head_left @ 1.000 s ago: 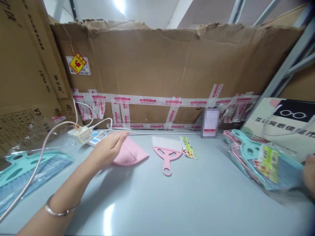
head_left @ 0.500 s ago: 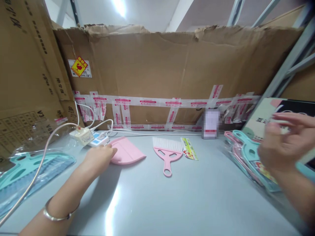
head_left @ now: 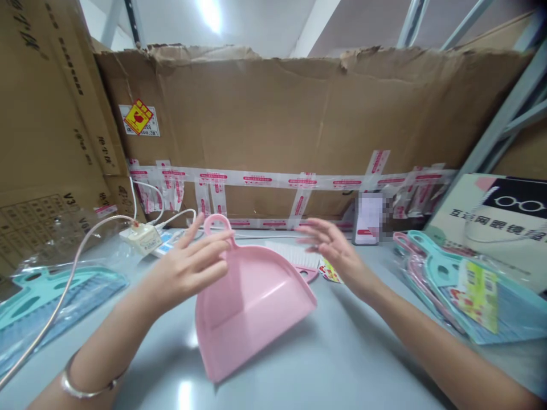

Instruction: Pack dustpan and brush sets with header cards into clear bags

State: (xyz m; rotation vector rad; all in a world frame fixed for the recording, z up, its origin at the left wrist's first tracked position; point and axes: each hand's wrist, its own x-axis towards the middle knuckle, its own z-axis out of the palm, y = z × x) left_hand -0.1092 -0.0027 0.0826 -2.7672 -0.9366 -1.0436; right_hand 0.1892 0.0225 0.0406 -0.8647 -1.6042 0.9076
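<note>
A pink dustpan (head_left: 256, 307) stands tilted above the table, its inner side towards me and its looped handle at the top. My left hand (head_left: 188, 273) grips it beside the handle, the fingers lying over its left edge; the thumb is hidden. To the right of the dustpan my right hand (head_left: 337, 250) hovers open, fingers apart and holding nothing. Behind the dustpan lies a small pink brush (head_left: 310, 273) with white bristles, mostly covered. A yellow-green card label (head_left: 330, 272) lies beside the brush, partly behind my right hand.
Bagged turquoise and pink dustpan sets (head_left: 453, 279) lie at the right; another bagged turquoise set (head_left: 64, 290) is at the left. A phone (head_left: 368, 219) leans on the cardboard (head_left: 273, 114) at the back. A white plug adapter (head_left: 143, 238) with cables sits back left.
My left hand has lifted the pink dustpan and brought it right and nearer, tilting it up in front of the brush. My right hand has moved left from the bagged sets to the middle.
</note>
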